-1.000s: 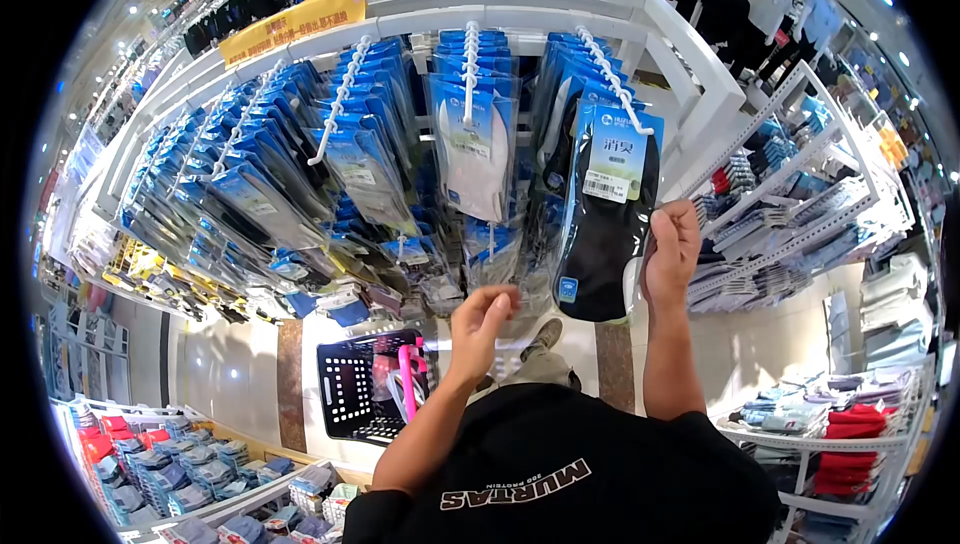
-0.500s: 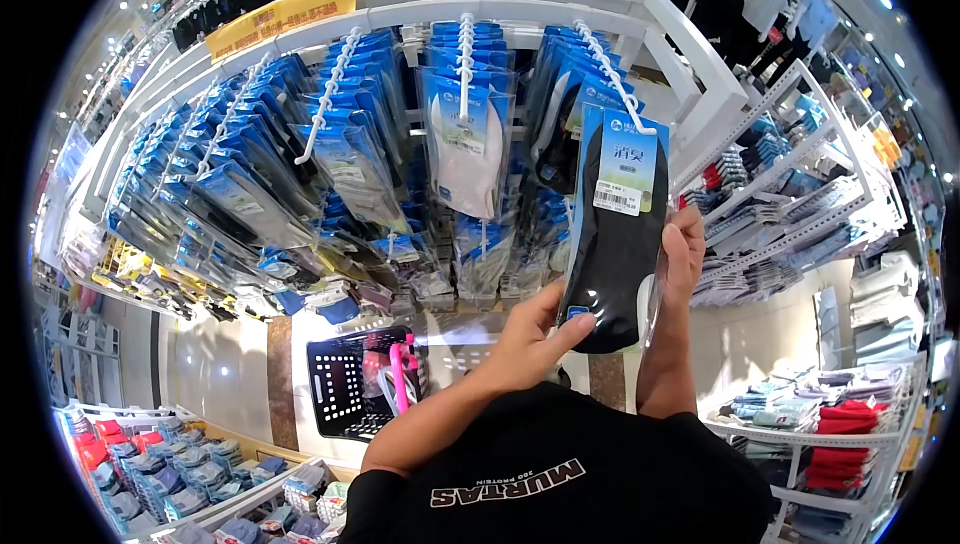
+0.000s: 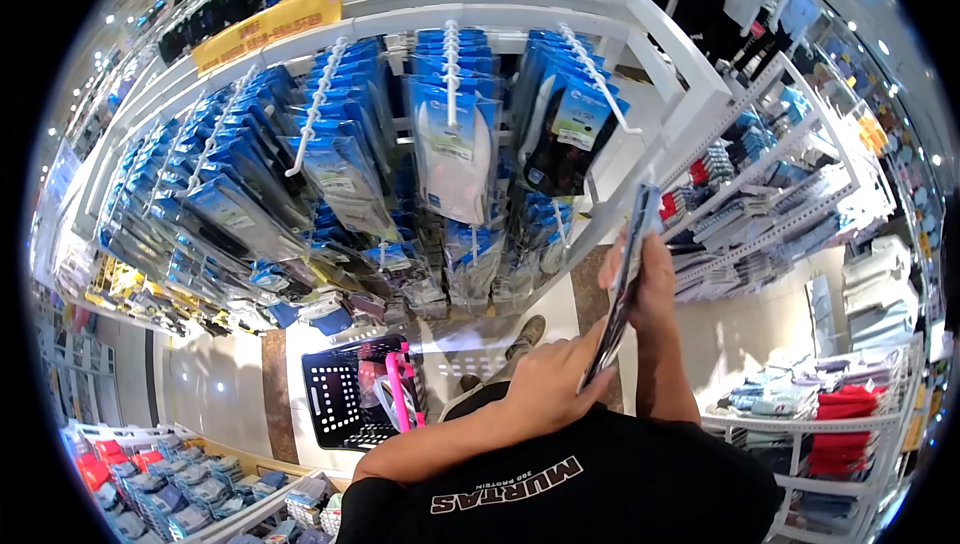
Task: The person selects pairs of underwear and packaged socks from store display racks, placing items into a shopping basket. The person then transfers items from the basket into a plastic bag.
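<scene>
The packet with a dark item [image 3: 627, 279] is off the hook and seen nearly edge-on, tilted, in front of my chest. My left hand [image 3: 557, 376] grips its lower end. My right hand [image 3: 647, 279] holds its upper part from the right, slightly blurred. Beyond my hands, blue-topped packets hang from white hooks; a packet with a pale item [image 3: 455, 159] faces me on one hook, and a packet with a dark item [image 3: 570, 139] hangs on the hook to its right.
A black basket [image 3: 335, 394] with a pink handle [image 3: 403, 389] stands on the floor at lower left. The white rack frame [image 3: 690, 94] reaches to the right, beside shelves of folded goods [image 3: 770, 214]. Stocked shelves [image 3: 850, 414] stand at lower right.
The packet has come off its hook, moved down toward me and turned from face-on to nearly edge-on. My left hand has come up and taken hold of its lower end.
</scene>
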